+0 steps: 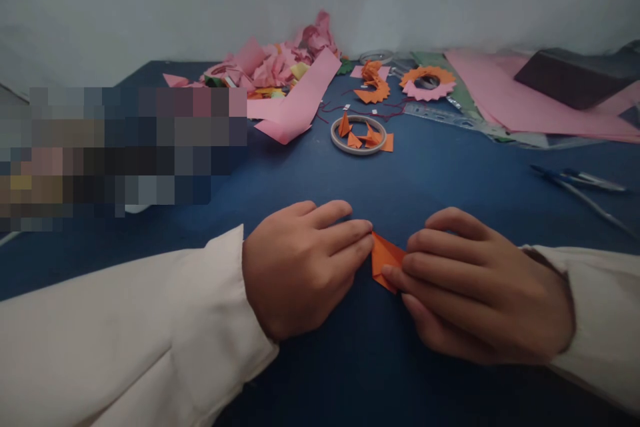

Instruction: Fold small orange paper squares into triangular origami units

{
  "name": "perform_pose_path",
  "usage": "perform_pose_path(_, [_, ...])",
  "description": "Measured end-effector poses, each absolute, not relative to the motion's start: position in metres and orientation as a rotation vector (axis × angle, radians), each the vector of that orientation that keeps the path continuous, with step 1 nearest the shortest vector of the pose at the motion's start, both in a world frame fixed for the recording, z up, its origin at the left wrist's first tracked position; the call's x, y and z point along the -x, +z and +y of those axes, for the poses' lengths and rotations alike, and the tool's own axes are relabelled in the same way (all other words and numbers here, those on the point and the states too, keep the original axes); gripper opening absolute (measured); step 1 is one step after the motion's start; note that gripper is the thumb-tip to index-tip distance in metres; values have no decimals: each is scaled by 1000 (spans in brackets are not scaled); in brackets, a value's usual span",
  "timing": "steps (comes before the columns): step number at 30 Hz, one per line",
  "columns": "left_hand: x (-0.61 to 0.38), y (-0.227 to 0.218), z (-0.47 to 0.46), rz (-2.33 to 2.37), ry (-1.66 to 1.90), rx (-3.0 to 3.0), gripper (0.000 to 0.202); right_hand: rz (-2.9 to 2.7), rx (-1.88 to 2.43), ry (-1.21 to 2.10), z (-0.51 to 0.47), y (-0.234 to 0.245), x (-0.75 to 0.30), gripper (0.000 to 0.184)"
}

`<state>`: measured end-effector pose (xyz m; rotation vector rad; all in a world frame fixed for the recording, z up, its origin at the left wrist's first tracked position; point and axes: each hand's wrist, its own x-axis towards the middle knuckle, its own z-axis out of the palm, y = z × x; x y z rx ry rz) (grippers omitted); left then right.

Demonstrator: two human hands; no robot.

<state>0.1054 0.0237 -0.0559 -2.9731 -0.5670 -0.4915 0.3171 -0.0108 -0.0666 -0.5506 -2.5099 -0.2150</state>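
Note:
A small folded piece of orange paper (pixel 385 261) lies low over the blue table between my hands. My left hand (pixel 310 267) meets its left edge with closed fingertips; the thumb is hidden. From the other side, my right hand (pixel 465 280) grips the paper, one fingertip pressing on its face and the other fingers bent together. Further off, a ring-shaped roll of tape (pixel 334 140) surrounds several small folded orange paper pieces (pixel 371 137). An orange square of paper (pixel 389 142) touches the roll's right side.
Crumpled pink paper (pixel 270 67) is heaped at the back, with a pink strip (pixel 307 93) before it. An orange-and-pink folded paper ring (pixel 429 95), a clear ruler (pixel 440 117), pink sheets (pixel 500 100) and a dark box (pixel 570 79) lie behind. Pens (pixel 590 180) rest at right. Left is pixelated.

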Motion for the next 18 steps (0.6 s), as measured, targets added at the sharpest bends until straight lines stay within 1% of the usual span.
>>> perform_pose_path(5, [-106, -55, 25, -594, -425, 2995, 29, -2532, 551, -201, -11, -67, -318, 18])
perform_pose_path(12, [-105, -57, 26, -614, -353, 2994, 32, -2524, 547, -188, -9, -66, -316, 16])
perform_pose_path(18, [-105, -57, 27, -586, -410, 2994, 31, -2520, 543, -194, -10, -67, -316, 16])
